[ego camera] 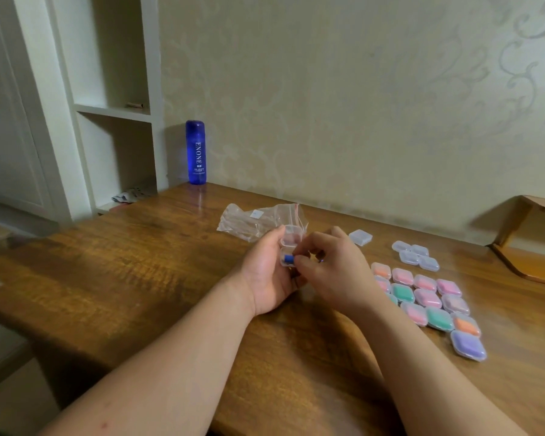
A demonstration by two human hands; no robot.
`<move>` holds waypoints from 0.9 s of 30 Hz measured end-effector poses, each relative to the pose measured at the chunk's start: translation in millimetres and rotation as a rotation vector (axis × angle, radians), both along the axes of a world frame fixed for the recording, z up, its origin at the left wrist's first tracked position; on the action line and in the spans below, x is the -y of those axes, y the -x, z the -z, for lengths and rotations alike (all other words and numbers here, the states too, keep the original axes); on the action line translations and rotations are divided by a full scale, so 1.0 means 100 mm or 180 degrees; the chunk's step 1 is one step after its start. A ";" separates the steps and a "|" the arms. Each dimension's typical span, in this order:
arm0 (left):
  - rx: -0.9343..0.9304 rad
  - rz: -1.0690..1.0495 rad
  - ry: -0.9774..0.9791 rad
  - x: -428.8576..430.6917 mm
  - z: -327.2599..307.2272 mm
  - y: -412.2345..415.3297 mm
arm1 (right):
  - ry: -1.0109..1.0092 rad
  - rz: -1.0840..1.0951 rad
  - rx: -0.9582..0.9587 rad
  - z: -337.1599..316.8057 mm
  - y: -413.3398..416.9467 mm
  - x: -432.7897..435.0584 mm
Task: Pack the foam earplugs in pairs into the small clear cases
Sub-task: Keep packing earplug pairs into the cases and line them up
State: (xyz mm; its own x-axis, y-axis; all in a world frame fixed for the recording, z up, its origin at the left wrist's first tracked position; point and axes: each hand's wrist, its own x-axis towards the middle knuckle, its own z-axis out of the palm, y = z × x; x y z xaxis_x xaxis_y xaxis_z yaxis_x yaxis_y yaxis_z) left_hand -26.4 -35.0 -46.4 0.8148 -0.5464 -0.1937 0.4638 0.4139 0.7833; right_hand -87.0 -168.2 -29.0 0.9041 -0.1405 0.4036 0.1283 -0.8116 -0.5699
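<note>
The left hand (266,272) is curled round a small clear case (291,243), held above the table (139,278) with the lid swung up and away from the person and the tray facing the other hand. The right hand (334,272) pinches a blue earplug (288,259) in its fingertips, right at the mouth of the tray. The plug lies roughly crosswise, its long axis running from the right fingertips toward the left palm, so the push that seats it looks like a short one, leftward into the tray. A speck of blue shows among the right hand's curled fingers; whether that is the second plug of the pair, I cannot tell. Off to the right lie the filled cases (428,297) in rows, with the empty cases (417,256) just beyond them, nearer the right hand than the left. A crumpled plastic bag (255,220) lies behind the hands, and a blue bottle (195,152) stands by the wall.
</note>
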 end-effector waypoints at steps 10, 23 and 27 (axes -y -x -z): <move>-0.0199 -0.0368 -0.0044 -0.02 -0.03 -0.02 | -0.0055 0.0915 0.0383 0.03 -0.12 0.38; -0.0225 -0.0313 0.0035 -0.02 -0.04 0.05 | 0.1614 0.0798 -0.0627 0.09 -0.18 0.32; -0.0222 -0.0324 0.0039 -0.02 -0.05 0.05 | 0.1565 0.0804 -0.0523 0.08 -0.18 0.32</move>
State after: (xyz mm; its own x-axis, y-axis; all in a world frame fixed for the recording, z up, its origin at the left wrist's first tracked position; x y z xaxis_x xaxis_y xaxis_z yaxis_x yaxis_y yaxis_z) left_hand -31.6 -33.0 -41.0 0.8510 -0.4642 -0.2455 0.4720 0.4711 0.7452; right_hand -68.6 -200.6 -36.9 0.9232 -0.1916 0.3333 -0.1623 -0.9801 -0.1140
